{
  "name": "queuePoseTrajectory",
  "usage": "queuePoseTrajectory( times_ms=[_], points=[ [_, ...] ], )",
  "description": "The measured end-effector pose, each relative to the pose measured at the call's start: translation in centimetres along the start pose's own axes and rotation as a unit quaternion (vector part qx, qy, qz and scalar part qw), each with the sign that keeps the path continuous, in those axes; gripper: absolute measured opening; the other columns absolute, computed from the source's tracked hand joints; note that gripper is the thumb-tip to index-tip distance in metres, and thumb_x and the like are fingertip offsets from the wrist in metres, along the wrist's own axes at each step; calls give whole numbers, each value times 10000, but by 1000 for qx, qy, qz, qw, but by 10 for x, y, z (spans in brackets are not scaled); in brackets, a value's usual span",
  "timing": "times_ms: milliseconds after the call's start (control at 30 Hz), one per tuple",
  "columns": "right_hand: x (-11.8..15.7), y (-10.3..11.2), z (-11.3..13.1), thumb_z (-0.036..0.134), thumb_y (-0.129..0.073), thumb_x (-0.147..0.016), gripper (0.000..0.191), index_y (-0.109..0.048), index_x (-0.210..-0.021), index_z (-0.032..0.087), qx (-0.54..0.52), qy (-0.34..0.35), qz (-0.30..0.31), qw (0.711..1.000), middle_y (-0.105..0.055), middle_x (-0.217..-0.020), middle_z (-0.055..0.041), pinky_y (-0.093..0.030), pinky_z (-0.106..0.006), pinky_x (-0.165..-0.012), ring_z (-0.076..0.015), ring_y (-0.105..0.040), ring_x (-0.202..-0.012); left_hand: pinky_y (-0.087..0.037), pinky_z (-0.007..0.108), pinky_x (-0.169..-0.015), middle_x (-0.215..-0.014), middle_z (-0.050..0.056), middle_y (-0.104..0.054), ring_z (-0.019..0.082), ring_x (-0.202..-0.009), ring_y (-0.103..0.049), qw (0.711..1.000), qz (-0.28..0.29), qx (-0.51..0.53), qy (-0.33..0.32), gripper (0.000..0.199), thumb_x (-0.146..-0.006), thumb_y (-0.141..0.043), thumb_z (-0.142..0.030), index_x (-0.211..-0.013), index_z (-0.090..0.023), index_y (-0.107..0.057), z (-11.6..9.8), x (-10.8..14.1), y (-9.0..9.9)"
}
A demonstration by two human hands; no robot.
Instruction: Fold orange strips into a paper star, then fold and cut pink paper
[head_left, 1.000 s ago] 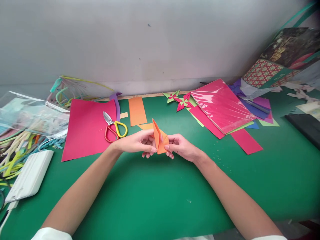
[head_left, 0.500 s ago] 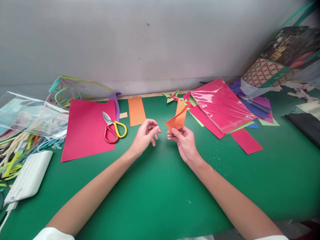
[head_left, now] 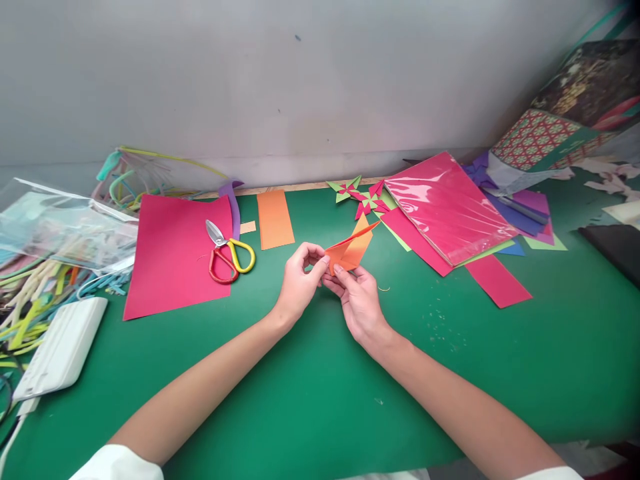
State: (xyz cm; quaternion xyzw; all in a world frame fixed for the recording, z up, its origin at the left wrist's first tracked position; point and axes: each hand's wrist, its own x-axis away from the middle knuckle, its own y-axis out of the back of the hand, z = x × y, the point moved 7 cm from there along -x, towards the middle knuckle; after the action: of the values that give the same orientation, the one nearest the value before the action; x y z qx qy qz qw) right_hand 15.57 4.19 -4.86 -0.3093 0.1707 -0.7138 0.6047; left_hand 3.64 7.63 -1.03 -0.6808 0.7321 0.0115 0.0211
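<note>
Fingers (head_left: 321, 265) of both hands, closed on one folded orange paper (head_left: 356, 251)

Folded orange paper: one, held up at the centre of the frame, its points slanting to the upper right.
Left hand (head_left: 300, 283): thumb and bent fingers pinching the paper's left end.
Right hand (head_left: 361, 303): thumb laid over the lower edge, other fingers curled underneath.
Hazards, as judged: a slackened pinch could let the layers spring apart; uneven thumb pressure could set a crooked crease; too hard a squeeze could crumple the points.
Surroundings: green table (head_left: 320, 393). Left of centre, scissors (head_left: 223, 252), red and yellow handled, on a red sheet (head_left: 173, 260), the yellow loop overhanging its edge. Upper centre, an orange paper strip (head_left: 276, 220) and a small peach scrap (head_left: 248, 227). Lower left, a white device (head_left: 63, 347) with cable.
Obstructions: two red-and-green paper stars (head_left: 345, 190) and a plastic-wrapped red paper pack (head_left: 450, 210), upper right of the hands, crowd the far side; whether the paper's tip touches a star cannot be told.
</note>
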Motion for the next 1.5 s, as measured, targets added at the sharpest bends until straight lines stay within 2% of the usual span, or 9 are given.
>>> queuePoseTrajectory(
  times_ms=[200, 567, 767, 967, 1367, 1500],
  points=[
    [-2, 2, -3, 323, -867, -792, 249, -747, -959, 184, 7, -10, -6, 1000, -794, -944, -53, -647, -313, -844, -165, -756, -801, -485, 226, -536, -832, -1, -609, 111, -642, -585, 1000, -8, 20, 6, 147, -900, -677, -307, -937, -180, -614, 2, 0, 1],
    [-3, 4, -5, 349, -849, -813, 259, -754, -995, 190, 21, -8, 4, 1000, -795, -955, -61, -643, -353, -892, -179, -759, -835, -489, 226, -588, -749, -20, -627, 109, -629, -597, 998, -21, 48, 16, 108, -854, -696, -249, -864, -175, -619, 4, -2, 6],
    [-4, 4, -5, 325, -851, -810, 254, -757, -994, 177, 21, -3, 4, 1000, -795, -923, -59, -645, -332, -849, -174, -756, -805, -504, 229, -569, -801, -15, -624, 110, -642, -607, 999, -5, 50, 20, 121, -867, -700, -254, -888, -177, -608, 3, -2, 5],
    [-4, 4, -4, 342, -844, -813, 261, -755, -994, 177, 35, -6, 6, 999, -794, -915, -59, -647, -327, -838, -170, -753, -787, -518, 233, -570, -754, -14, -620, 112, -622, -604, 999, -4, 39, 16, 137, -871, -700, -281, -867, -172, -617, 1, -2, 8],
    [-5, 4, -2, 325, -845, -823, 243, -765, -1006, 187, 24, -4, 16, 1000, -796, -925, -52, -639, -292, -822, -155, -749, -795, -531, 235, -537, -876, 13, -646, 119, -671, -630, 1000, 14, 21, -6, 155, -890, -702, -305, -923, -168, -635, -3, -1, 7],
    [-5, 4, -1, 329, -842, -825, 238, -769, -1001, 187, 30, -3, 18, 999, -796, -919, -54, -638, -297, -826, -157, -747, -787, -535, 243, -542, -863, 11, -647, 113, -649, -622, 1000, 19, 11, -11, 153, -905, -692, -306, -915, -167, -629, -4, -1, 7]
  ],
)
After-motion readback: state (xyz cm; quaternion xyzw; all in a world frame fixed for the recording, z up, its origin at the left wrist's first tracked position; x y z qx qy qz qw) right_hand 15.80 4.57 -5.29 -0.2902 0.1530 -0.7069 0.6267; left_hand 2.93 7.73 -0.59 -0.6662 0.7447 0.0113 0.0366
